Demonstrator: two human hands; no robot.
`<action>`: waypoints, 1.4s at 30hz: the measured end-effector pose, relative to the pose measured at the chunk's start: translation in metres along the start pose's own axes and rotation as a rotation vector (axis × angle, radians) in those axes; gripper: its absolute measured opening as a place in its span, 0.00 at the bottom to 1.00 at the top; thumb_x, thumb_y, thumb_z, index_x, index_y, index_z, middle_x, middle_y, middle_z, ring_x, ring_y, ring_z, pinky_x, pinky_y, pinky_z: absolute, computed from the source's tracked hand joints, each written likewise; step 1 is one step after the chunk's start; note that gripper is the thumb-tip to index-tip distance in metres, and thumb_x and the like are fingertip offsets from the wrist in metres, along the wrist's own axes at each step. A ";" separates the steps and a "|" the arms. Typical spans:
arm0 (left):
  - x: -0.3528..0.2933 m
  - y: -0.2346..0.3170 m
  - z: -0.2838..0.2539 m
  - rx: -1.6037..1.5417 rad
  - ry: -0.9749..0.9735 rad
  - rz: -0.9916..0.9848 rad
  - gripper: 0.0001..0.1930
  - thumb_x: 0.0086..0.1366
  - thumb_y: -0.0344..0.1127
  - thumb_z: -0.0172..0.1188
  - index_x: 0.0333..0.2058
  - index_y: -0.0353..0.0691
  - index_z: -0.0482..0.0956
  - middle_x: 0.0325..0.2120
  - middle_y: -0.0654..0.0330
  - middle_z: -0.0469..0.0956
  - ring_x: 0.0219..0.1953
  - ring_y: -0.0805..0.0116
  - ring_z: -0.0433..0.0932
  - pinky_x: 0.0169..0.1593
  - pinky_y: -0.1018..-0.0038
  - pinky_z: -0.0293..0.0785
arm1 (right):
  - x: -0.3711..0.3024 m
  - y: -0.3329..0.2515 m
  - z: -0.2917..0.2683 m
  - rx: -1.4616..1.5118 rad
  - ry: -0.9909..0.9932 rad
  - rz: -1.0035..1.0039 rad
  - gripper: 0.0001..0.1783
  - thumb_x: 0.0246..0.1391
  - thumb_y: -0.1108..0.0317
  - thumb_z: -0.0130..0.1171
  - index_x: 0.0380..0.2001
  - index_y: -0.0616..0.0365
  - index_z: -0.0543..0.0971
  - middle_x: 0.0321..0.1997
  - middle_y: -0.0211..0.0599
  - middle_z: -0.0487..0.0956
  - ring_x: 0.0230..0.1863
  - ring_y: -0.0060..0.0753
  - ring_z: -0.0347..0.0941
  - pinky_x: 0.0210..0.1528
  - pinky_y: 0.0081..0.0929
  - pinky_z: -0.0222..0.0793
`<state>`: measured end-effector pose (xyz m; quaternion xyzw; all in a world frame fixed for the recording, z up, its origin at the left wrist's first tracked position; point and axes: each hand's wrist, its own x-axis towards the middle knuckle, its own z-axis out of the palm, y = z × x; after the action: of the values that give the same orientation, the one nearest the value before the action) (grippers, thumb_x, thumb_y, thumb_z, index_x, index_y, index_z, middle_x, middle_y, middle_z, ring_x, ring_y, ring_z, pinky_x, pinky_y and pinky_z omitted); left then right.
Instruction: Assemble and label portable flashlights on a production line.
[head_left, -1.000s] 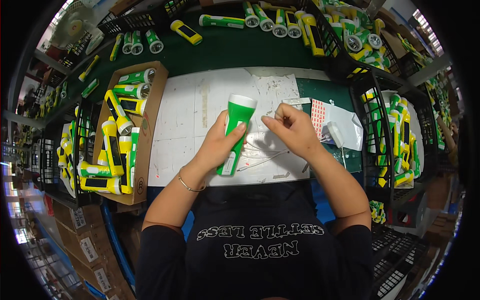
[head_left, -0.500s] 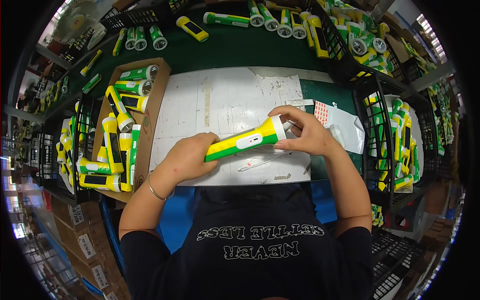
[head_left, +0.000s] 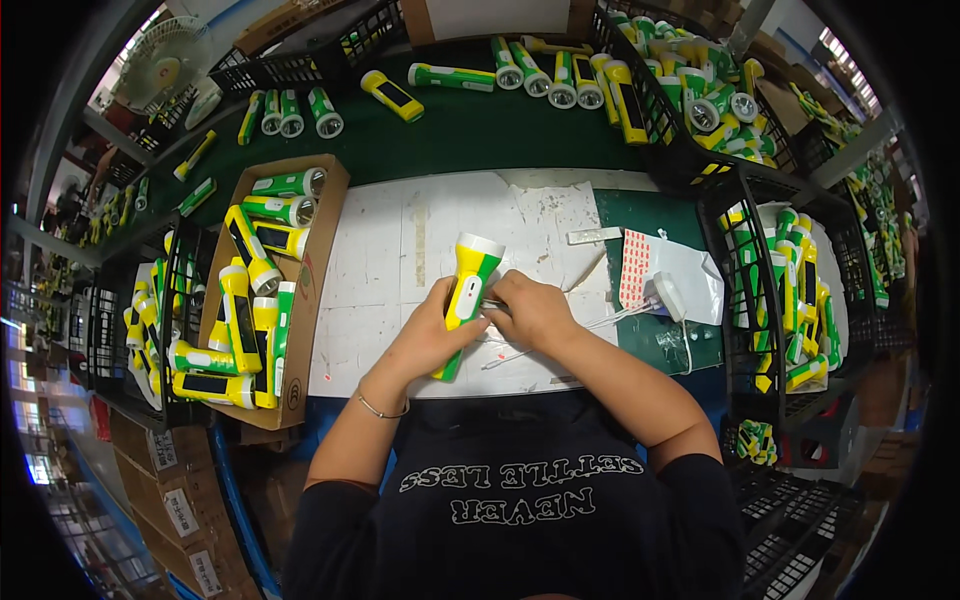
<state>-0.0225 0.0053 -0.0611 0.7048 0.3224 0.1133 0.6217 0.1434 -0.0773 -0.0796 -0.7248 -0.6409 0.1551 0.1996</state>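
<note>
A yellow and green flashlight (head_left: 470,285) with a white head stands tilted over the white work board, its head pointing away from me. My left hand (head_left: 418,342) is wrapped round its body, below a small white panel with a port. My right hand (head_left: 532,312) is closed in a pinch against the green side of the flashlight; its fingertips partly hide whatever is between them. White cables (head_left: 597,323) run under and beside my right hand from a white plug adapter (head_left: 668,296) at the right. One loose cable end (head_left: 497,363) lies on the board just below my fingers.
At my left stands a cardboard box (head_left: 312,300) full of similar flashlights, beside a black crate (head_left: 97,325). Another black crate (head_left: 742,345) holds more at the right. Flashlights line the green table (head_left: 420,135) at the back. A sheet of red stickers (head_left: 635,265) lies near the adapter.
The flashlight has turned from lying nearly sideways to pointing away from me. My right hand has left its head and moved to its side, lower down. My left hand has shifted right with it.
</note>
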 end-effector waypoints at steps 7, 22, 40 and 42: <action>0.004 0.010 0.002 0.233 0.173 0.121 0.33 0.51 0.37 0.65 0.52 0.32 0.60 0.43 0.45 0.70 0.47 0.55 0.72 0.50 0.68 0.67 | -0.002 0.008 -0.039 0.851 -0.059 0.141 0.10 0.51 0.65 0.60 0.30 0.62 0.78 0.26 0.26 0.77 0.27 0.09 0.67 0.29 0.12 0.62; 0.006 0.027 0.031 0.788 0.436 0.283 0.32 0.49 0.38 0.64 0.52 0.42 0.61 0.35 0.52 0.67 0.31 0.51 0.74 0.30 0.63 0.73 | -0.007 0.010 -0.046 1.141 -0.076 0.348 0.10 0.50 0.65 0.62 0.26 0.61 0.77 0.21 0.26 0.76 0.22 0.09 0.64 0.24 0.09 0.56; 0.041 0.059 0.034 -0.658 -0.241 0.353 0.39 0.59 0.50 0.56 0.62 0.38 0.49 0.58 0.54 0.58 0.57 0.63 0.63 0.57 0.67 0.62 | -0.040 -0.020 -0.095 0.558 0.011 0.112 0.26 0.38 0.49 0.66 0.32 0.61 0.76 0.27 0.43 0.78 0.28 0.44 0.76 0.31 0.32 0.70; 0.059 0.049 0.023 -0.558 -0.236 0.492 0.46 0.55 0.64 0.52 0.63 0.41 0.48 0.59 0.57 0.58 0.60 0.64 0.58 0.62 0.65 0.53 | -0.064 -0.013 -0.124 0.120 0.288 -0.151 0.24 0.36 0.51 0.66 0.31 0.58 0.77 0.26 0.41 0.78 0.26 0.42 0.76 0.29 0.32 0.71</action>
<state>0.0511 0.0215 -0.0333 0.5732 0.0265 0.2605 0.7765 0.1830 -0.1508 0.0331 -0.6763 -0.6478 0.0720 0.3433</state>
